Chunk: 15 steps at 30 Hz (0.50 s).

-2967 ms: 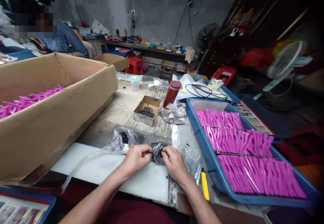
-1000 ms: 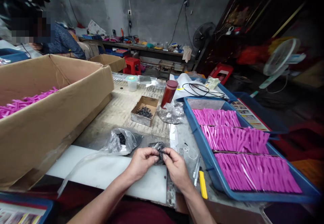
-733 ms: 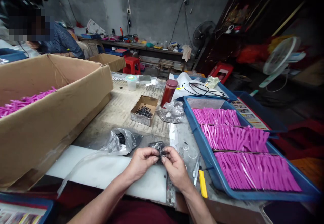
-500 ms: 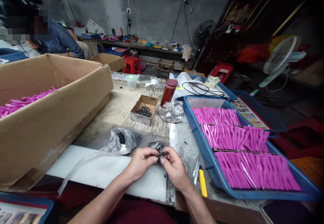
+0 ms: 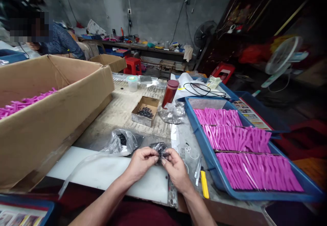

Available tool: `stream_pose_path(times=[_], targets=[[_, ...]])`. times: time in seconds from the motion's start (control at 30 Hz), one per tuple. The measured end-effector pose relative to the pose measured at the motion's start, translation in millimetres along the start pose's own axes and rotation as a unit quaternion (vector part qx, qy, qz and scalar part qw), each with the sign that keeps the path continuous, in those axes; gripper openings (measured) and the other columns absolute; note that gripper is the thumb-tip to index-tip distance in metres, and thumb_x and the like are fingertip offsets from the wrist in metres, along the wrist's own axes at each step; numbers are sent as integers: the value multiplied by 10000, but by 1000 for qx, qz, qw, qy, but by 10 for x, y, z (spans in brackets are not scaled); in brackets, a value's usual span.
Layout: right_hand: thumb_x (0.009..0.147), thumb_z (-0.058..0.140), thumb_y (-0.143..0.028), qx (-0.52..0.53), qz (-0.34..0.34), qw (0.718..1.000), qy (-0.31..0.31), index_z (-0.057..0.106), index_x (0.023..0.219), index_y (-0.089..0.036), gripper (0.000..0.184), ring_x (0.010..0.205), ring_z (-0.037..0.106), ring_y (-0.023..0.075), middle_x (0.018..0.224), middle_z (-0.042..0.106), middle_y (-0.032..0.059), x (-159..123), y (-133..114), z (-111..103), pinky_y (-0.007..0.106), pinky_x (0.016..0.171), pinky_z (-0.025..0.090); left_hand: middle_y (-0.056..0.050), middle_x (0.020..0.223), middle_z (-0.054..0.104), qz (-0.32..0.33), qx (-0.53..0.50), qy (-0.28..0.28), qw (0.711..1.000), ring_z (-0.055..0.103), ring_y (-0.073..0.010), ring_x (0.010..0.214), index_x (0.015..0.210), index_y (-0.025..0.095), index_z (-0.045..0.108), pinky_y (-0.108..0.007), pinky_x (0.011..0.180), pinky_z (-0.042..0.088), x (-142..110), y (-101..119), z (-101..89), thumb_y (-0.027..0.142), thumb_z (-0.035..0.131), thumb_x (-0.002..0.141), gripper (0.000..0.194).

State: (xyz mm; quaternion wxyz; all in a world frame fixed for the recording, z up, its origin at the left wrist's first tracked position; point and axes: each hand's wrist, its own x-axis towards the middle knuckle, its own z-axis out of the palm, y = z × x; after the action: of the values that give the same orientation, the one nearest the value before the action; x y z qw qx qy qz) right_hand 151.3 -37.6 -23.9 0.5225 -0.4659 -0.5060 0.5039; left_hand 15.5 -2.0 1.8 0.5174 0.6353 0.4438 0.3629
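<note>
A small clear plastic bag (image 5: 158, 146) with dark contents lies at the table's front, between my two hands. My left hand (image 5: 143, 161) pinches its left side, thumb against fingers. From the right, my right hand (image 5: 175, 168) pinches the bag's other edge, its fingertips close to the left ones. My fingers hide part of the bag. Just left of it, an open plastic bag (image 5: 122, 142) holds small black pieces. Behind them stands a small cardboard box (image 5: 143, 120) with many tiny black parts inside.
A large carton (image 5: 61, 117) with pink pieces fills the left. On the right, a blue tray (image 5: 201, 141) holds rows of pink parts. A yellow-handled tool (image 5: 204, 184), a white board (image 5: 107, 175) and a red cup (image 5: 170, 95) are nearby. A person (image 5: 63, 42) sits back left.
Three seconds ago my hands were farther apart on the bag's sides; they have since drawn together over it. In the last half second only the fingers shift slightly.
</note>
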Motion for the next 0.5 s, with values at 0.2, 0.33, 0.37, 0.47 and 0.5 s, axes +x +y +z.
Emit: stream_pose_path(times=[0.2,0.33,0.37,0.47,0.5], targets=[[705,454,-132,-4,5,1000,4,448,832,-200,143,623,436,95,677,449,-34,10,11,0,201,574,354,-17,634,598,-36,-26,-1,999,519,-128,613,689,118,625,-212,596,401,1,8,-16,163,534,618,124],[708,448,-134,-5,2,1000,-2,452,840,-190,144,626,441,99,689,459,-24,15,17,-4,208,573,363,2,583,580,-41,-26,-4,999,502,-110,569,663,125,622,-198,547,390,1,51,-15,163,530,616,110],[709,447,-135,-7,1,1000,-2,453,842,-188,143,626,440,100,688,459,-23,13,17,-4,210,573,365,11,547,564,-54,-41,-5,998,487,-98,527,652,125,609,-190,507,381,1,63,-10,169,531,617,96],[713,445,-135,-11,0,1000,-1,452,841,-187,139,629,441,103,688,456,-21,5,11,0,215,573,368,37,460,515,-98,-100,-9,990,415,-61,399,641,127,556,-163,390,323,3,92,11,197,547,613,76],[714,444,-136,-12,2,1000,-2,452,838,-188,135,632,443,103,690,457,-20,2,5,2,217,576,368,40,447,509,-109,-116,-11,987,393,-53,372,647,128,540,-157,363,301,3,95,16,209,555,611,90]])
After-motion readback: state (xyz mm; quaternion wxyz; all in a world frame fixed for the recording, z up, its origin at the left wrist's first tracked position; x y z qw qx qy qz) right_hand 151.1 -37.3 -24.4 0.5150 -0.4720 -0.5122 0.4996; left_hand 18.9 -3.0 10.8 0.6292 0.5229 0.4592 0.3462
